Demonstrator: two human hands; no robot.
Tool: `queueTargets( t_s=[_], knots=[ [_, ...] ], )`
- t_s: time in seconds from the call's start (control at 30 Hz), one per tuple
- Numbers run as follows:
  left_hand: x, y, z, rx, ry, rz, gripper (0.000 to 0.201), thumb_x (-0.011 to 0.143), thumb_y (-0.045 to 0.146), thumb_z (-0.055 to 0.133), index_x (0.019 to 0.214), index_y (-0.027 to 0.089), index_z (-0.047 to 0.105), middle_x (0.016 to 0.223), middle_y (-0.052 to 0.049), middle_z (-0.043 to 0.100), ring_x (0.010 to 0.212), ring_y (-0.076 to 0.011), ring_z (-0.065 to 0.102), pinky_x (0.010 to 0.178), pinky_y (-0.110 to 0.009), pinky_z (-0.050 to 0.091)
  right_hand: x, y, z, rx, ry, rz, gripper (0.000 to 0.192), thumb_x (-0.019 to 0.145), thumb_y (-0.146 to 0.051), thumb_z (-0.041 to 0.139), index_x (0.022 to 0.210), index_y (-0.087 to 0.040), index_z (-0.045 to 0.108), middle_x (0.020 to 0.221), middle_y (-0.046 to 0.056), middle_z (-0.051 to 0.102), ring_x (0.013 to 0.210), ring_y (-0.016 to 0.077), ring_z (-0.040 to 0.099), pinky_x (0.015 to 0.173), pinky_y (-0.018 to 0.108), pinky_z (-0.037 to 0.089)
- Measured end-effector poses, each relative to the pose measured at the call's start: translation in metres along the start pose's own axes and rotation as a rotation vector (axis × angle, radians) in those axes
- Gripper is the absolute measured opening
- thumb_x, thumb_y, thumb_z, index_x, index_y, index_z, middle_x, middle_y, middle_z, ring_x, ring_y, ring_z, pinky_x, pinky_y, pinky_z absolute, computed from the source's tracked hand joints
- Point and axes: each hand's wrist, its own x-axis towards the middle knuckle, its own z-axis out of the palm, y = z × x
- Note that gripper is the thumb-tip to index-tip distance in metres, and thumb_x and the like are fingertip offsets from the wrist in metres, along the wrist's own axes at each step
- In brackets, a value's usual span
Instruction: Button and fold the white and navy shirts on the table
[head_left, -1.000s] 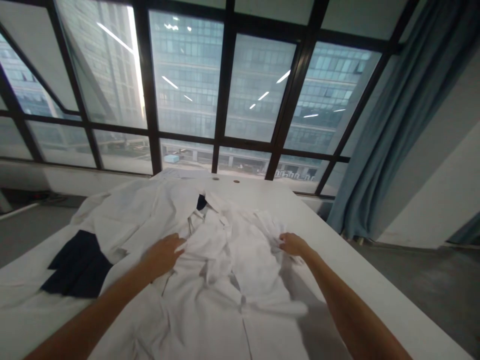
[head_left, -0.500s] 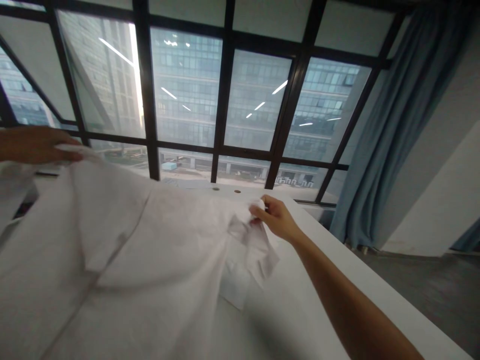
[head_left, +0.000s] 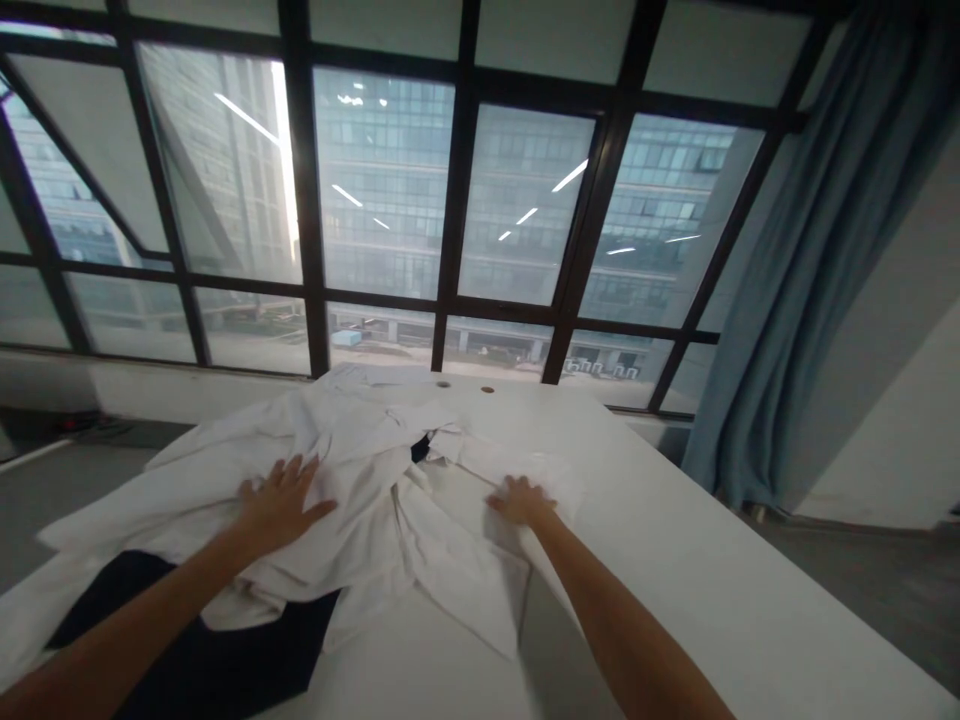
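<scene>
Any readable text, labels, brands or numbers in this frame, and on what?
None can be read.
White shirt under the left hand and right hand: no label or print shows.
Dark cloth: plain.
White table: unmarked.
Buildings through the window: no legible signs.

The shirt (head_left: 420, 500) lies mid-worktop (head_left: 712, 600), with the left hand (head_left: 279, 505) flat on it at nine o'clock and the right hand (head_left: 517, 500) at three. A dark garment (head_left: 202, 660) lies at seven o'clock, the window (head_left: 450, 200) at twelve, the curtain (head_left: 810, 250) at two.
</scene>
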Motion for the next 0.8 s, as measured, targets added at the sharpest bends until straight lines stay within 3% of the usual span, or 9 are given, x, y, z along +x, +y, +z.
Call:
queueTargets(
  t_s=[0.17, 0.33, 0.4, 0.47, 0.53, 0.57, 0.63, 0.7, 0.8],
  knots=[
    [-0.033, 0.024, 0.029, -0.012, -0.041, 0.068, 0.088, 0.075, 0.070, 0.045, 0.149, 0.025, 0.028, 0.158, -0.011, 0.011, 0.142, -0.0418, 0.004, 0.101, -0.068, 0.019, 0.024, 0.024, -0.007, 0.021, -0.007, 0.002, 0.090, 0.078, -0.080, 0.033, 0.148, -0.024, 0.027, 0.154, 0.018, 0.018, 0.138, 0.0436, 0.017, 0.100, 0.067, 0.016],
    [-0.032, 0.046, 0.040, -0.019, 0.004, 0.037, 0.083, 0.079, 0.070, 0.039, 0.146, 0.021, 0.036, 0.156, -0.015, 0.018, 0.141, -0.0442, 0.007, 0.100, -0.070, 0.017, 0.027, -0.010, -0.028, -0.053, 0.256, 0.042, 0.069, 0.092, -0.057, 0.033, 0.148, -0.016, 0.030, 0.151, 0.020, 0.027, 0.140, 0.0365, 0.020, 0.109, 0.058, 0.006],
    [-0.033, 0.045, 0.044, -0.014, 0.070, 0.049, 0.075, 0.083, 0.064, 0.040, 0.145, 0.021, 0.039, 0.154, -0.015, 0.023, 0.141, -0.0434, 0.011, 0.101, -0.069, 0.019, 0.008, -0.034, -0.024, -0.001, 0.247, -0.098, 0.061, 0.094, -0.051, 0.032, 0.147, -0.020, 0.032, 0.151, 0.017, 0.030, 0.138, 0.0328, 0.028, 0.110, 0.055, 0.013],
    [-0.034, 0.041, 0.048, -0.018, 0.137, 0.075, 0.060, 0.089, 0.051, 0.038, 0.141, 0.022, 0.045, 0.153, -0.013, 0.029, 0.141, -0.0404, 0.018, 0.102, -0.065, 0.024, -0.015, -0.051, -0.012, 0.081, 0.087, -0.350, 0.063, 0.091, -0.060, 0.034, 0.145, -0.027, 0.035, 0.152, 0.014, 0.029, 0.136, 0.0321, 0.032, 0.107, 0.055, 0.022],
    [-0.036, 0.036, 0.051, -0.028, 0.175, 0.107, 0.048, 0.092, 0.038, 0.035, 0.136, 0.024, 0.051, 0.150, -0.010, 0.036, 0.139, -0.0366, 0.025, 0.102, -0.061, 0.028, -0.036, -0.054, 0.000, 0.077, -0.078, -0.569, 0.068, 0.085, -0.068, 0.040, 0.144, -0.033, 0.036, 0.154, 0.010, 0.027, 0.137, 0.0341, 0.028, 0.105, 0.059, 0.023],
    [-0.037, 0.034, 0.051, -0.028, 0.178, 0.120, 0.046, 0.093, 0.032, 0.033, 0.134, 0.024, 0.054, 0.148, -0.009, 0.039, 0.139, -0.0352, 0.027, 0.102, -0.060, 0.030, -0.043, -0.050, 0.003, 0.049, -0.092, -0.608, 0.066, 0.085, -0.066, 0.042, 0.143, -0.034, 0.037, 0.154, 0.009, 0.026, 0.138, 0.0342, 0.025, 0.106, 0.060, 0.020],
    [-0.038, 0.032, 0.049, -0.018, 0.176, 0.138, 0.046, 0.092, 0.025, 0.031, 0.131, 0.024, 0.056, 0.146, -0.008, 0.042, 0.137, -0.0339, 0.030, 0.100, -0.060, 0.033, -0.050, -0.031, 0.004, -0.019, 0.045, -0.515, 0.053, 0.092, -0.054, 0.039, 0.140, -0.032, 0.043, 0.152, 0.009, 0.031, 0.139, 0.0317, 0.024, 0.108, 0.058, 0.012],
    [-0.039, 0.031, 0.043, -0.014, 0.185, 0.150, 0.046, 0.092, 0.024, 0.030, 0.129, 0.022, 0.057, 0.144, -0.009, 0.045, 0.136, -0.0333, 0.033, 0.098, -0.059, 0.036, -0.051, -0.006, -0.001, -0.063, 0.263, -0.297, 0.044, 0.096, -0.042, 0.034, 0.132, -0.026, 0.053, 0.147, 0.012, 0.039, 0.136, 0.0292, 0.030, 0.110, 0.053, 0.008],
    [-0.041, 0.030, 0.029, -0.053, 0.268, 0.148, 0.042, 0.092, 0.026, 0.032, 0.119, 0.020, 0.063, 0.135, -0.013, 0.054, 0.125, -0.0322, 0.047, 0.094, -0.054, 0.041, -0.059, 0.034, -0.013, -0.055, 0.437, -0.099, 0.045, 0.098, -0.042, 0.029, 0.118, -0.019, 0.062, 0.131, 0.015, 0.054, 0.122, 0.0270, 0.046, 0.109, 0.047, 0.013]
  ],
)
